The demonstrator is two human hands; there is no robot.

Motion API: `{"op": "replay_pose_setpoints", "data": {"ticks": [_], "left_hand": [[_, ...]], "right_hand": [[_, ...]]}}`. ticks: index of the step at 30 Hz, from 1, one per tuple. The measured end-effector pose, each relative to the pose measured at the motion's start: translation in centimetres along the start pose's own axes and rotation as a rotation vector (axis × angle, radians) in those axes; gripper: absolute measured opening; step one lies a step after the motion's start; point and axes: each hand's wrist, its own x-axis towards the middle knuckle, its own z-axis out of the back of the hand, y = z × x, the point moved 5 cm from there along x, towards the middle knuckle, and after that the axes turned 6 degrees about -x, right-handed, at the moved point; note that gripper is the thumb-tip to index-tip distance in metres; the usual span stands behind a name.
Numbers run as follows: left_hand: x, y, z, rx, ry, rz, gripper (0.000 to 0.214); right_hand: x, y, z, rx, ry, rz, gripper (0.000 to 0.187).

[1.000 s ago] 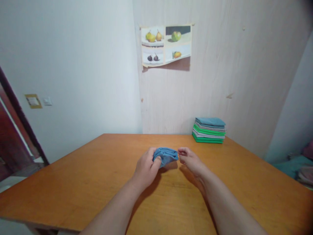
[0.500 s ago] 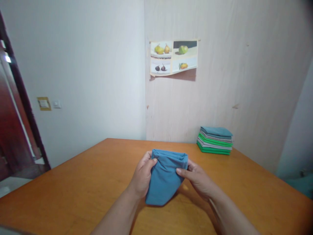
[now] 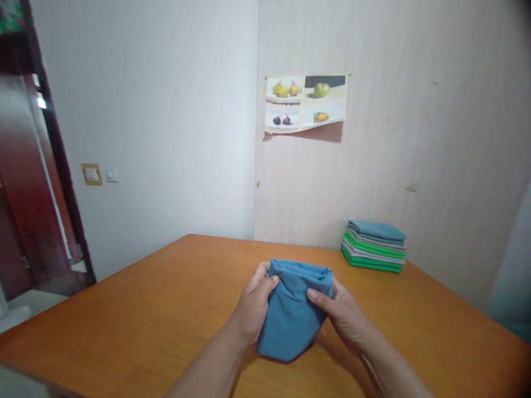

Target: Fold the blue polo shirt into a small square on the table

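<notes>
A folded blue cloth (image 3: 292, 323) is held up between both hands, just above the front middle of the wooden table (image 3: 166, 298). My left hand (image 3: 254, 301) grips its upper left edge, thumb on the near face and fingers behind. On the right side, my right hand (image 3: 342, 312) pinches it the same way, with the thumb pressed on the front. Rolled or layered folds show along the top edge, and the lower part hangs down with a slanted right corner. The fingers behind the cloth are mostly hidden.
Toward the back right of the table stands a neat stack of folded cloths (image 3: 373, 247) in blue, green, grey and a checked pattern. A fruit poster (image 3: 305, 105) hangs on the wall behind. At the far left is a dark red door (image 3: 33, 193).
The camera view has turned slightly left, so everything sits a little further right. Both hands keep the same hold on the cloth, whose shape is nearly unchanged.
</notes>
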Motion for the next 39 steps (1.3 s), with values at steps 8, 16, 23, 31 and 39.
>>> {"op": "replay_pose_setpoints", "data": {"ticks": [8,16,23,31,39], "left_hand": [[-0.6,0.2,-0.7,0.062,-0.035,-0.045,0.020],[-0.8,0.2,-0.5,0.157,-0.124,-0.102,0.025],[-0.7,0.1,-0.6,0.197,-0.120,-0.077,0.032],[-0.6,-0.1,-0.3,0.001,-0.116,-0.061,0.028],[-0.6,-0.7,-0.6,-0.123,-0.110,-0.049,0.050]], "right_hand": [[0.0,-0.7,0.6,-0.023,-0.148,-0.025,0.042],[0.0,-0.7,0.3,-0.021,-0.184,-0.010,0.041],[-0.1,-0.3,0.3,-0.061,-0.187,-0.002,0.041],[-0.3,0.3,-0.5,-0.008,-0.133,-0.027,0.046],[-0.2,0.6,0.0,0.022,-0.139,0.007,0.041]]}}
